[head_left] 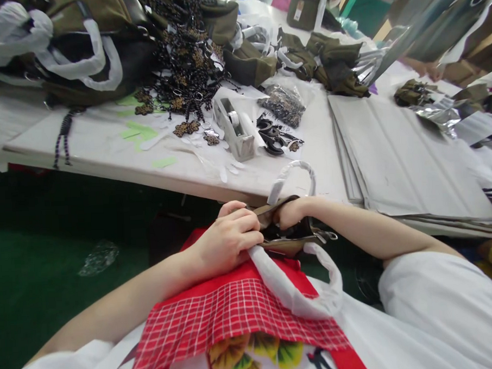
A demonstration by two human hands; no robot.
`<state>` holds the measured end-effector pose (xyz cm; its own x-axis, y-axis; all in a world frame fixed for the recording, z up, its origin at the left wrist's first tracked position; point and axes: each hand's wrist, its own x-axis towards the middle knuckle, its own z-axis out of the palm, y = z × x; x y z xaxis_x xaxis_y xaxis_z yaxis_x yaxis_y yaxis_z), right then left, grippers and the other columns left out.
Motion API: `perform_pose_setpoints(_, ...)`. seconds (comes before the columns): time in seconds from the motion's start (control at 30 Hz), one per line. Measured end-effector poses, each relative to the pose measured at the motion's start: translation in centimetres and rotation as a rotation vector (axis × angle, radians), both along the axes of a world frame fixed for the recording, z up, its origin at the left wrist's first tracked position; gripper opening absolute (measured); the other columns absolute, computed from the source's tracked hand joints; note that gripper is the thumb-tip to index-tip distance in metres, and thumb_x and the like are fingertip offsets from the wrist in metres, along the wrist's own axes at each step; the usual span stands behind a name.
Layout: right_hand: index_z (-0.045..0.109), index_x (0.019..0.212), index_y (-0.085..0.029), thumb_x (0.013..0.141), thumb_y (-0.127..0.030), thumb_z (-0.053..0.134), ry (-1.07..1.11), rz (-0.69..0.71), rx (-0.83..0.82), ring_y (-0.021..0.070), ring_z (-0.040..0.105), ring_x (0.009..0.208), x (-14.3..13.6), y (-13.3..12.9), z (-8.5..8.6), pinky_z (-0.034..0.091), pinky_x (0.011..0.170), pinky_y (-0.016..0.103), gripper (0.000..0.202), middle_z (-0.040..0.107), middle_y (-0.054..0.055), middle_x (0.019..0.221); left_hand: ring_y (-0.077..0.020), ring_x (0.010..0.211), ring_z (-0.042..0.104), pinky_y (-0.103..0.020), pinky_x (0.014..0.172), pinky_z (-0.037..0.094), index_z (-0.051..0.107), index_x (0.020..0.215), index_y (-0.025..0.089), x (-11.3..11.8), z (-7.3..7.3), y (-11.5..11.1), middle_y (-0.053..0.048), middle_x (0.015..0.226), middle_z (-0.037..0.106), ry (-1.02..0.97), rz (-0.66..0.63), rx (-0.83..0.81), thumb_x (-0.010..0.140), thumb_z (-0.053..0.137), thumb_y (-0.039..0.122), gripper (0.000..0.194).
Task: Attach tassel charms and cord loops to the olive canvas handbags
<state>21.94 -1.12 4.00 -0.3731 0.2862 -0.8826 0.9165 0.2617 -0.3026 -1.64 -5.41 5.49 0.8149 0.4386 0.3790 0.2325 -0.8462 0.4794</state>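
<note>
A white work table [325, 173] runs ahead of both hands, with a green floor [88, 207] showing beyond the left forearm. The olive-brown bag [287, 250] sits between the hands, just in front of the table's near edge and close to the red apron [235, 302]. The left hand [234, 234] is clamped on the bag's rim with curled fingers; the right hand [293, 211] reaches into its mouth, fingers hidden, so whether they are apart or gripping something cannot be told. Should the left hand loosen, the bag could twist or sag, since little else visibly steadies it. The metal zip pull [328, 235], just beside the right wrist, might scratch skin or snag as that arm withdraws. The near wrapped handle [289, 291], looping below the hands over the apron, could catch a forearm and drag the bag askew; rubbing might also loosen its white wrapping. The far handle [292, 171], standing just beyond the right hand, could be creased if pushed against the table edge.
</note>
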Motion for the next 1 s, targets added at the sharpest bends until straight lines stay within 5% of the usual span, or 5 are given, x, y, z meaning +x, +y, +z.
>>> perform_pose_setpoints(0.1,0.072,0.104,-0.012,0.079,-0.025,0.057,0.034,-0.027,0.209,0.0273,0.065,0.091,-0.9,-0.4,-0.2,0.048,0.079,0.035,0.032,0.072,0.013,0.1,-0.0155,0.09,0.061,-0.038,0.105,0.029,0.068,0.079,0.023,-0.5,-0.3,0.2,0.0,0.087,0.067,0.02,0.052,0.0,0.088,0.059,0.026,0.014)
perform_pose_setpoints(0.27,0.072,0.11,-0.018,0.089,-0.024,0.052,0.475,-0.077,0.469,0.0233,0.065,0.1,-0.9,-1.1,3.5,0.047,0.088,0.031,0.03,0.073,0.008,0.111,-0.015,0.084,0.061,-0.039,0.102,0.033,0.067,0.079,0.022,-2.1,-1.1,1.9,0.0,0.085,0.066,-0.022,0.195,-0.068,0.082,0.064,0.022,0.005)
perform_pose_setpoints(0.5,0.072,0.1,-0.015,0.096,-0.044,0.045,0.601,-0.635,0.863,0.0222,0.066,0.09,4.2,-1.6,6.7,0.049,0.082,0.032,0.039,0.074,0.008,0.098,-0.0158,0.073,0.054,-0.029,0.069,0.046,0.056,0.063,0.017,-2.4,-4.7,5.8,-0.001,0.075,0.055,-0.161,0.509,-0.357,0.081,0.065,0.033,0.025)
perform_pose_setpoints(0.8,0.066,0.116,-0.018,0.09,-0.046,0.056,0.33,-0.524,1.331,0.0296,0.056,0.116,5.5,-4.2,1.1,0.04,0.104,0.05,0.039,0.065,0.014,0.122,-0.0218,0.075,0.065,-0.031,0.067,0.05,0.068,0.088,0.016,1.6,-5.3,9.4,-0.004,0.081,0.07,-0.191,0.658,-0.74,0.081,0.061,0.047,0.033)
perform_pose_setpoints(1.0,0.069,0.104,-0.018,0.096,-0.038,0.045,0.12,-0.512,1.59,0.0323,0.051,0.122,4.5,-4.0,-6.6,0.026,0.109,0.058,0.032,0.066,0.012,0.122,-0.0286,0.087,0.067,-0.038,0.077,0.052,0.07,0.086,0.017,2.0,-6.5,9.7,-0.009,0.09,0.072,0.057,0.571,-0.494,0.075,0.07,0.042,0.027)
